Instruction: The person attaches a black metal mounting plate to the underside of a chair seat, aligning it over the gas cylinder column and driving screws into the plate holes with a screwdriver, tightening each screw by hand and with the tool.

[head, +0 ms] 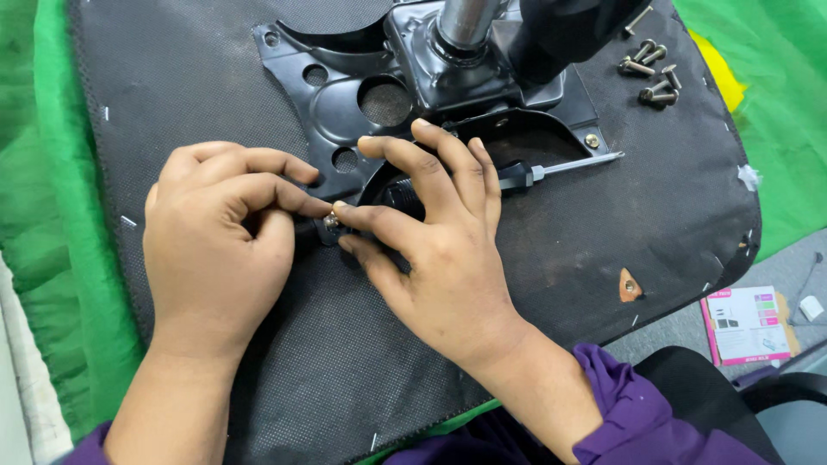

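Black woven fabric covers the underside of a chair seat [215, 77] that fills most of the frame, lying on green cloth [43, 215]. A black metal mounting plate [345, 95] with round holes sits at upper centre, a shiny steel column [465, 21] rising from it.

Your two hands meet at the plate's lower left corner, centre of the frame. Your left hand [220, 245] is curled nearly closed, thumb and forefinger pinching toward a small silver bolt [331, 221]. Your right hand [439, 250] is half open, thumb and forefinger tips closing on the same bolt, the other fingers spread over the plate's edge. Which hand truly grips it, you cannot tell.

To do this well, it seems best to keep the bolt upright over its hole and turn it lightly by fingertip until the thread catches, before using any tool.

A screwdriver [560, 166] with a black handle lies just right of your right fingers, tip pointing right. Spare bolts [650, 73] lie loose at upper right, well apart. A small booklet [745, 325] lies on the floor at lower right. Your own fingers hide the hole, so seating must be judged by feel.
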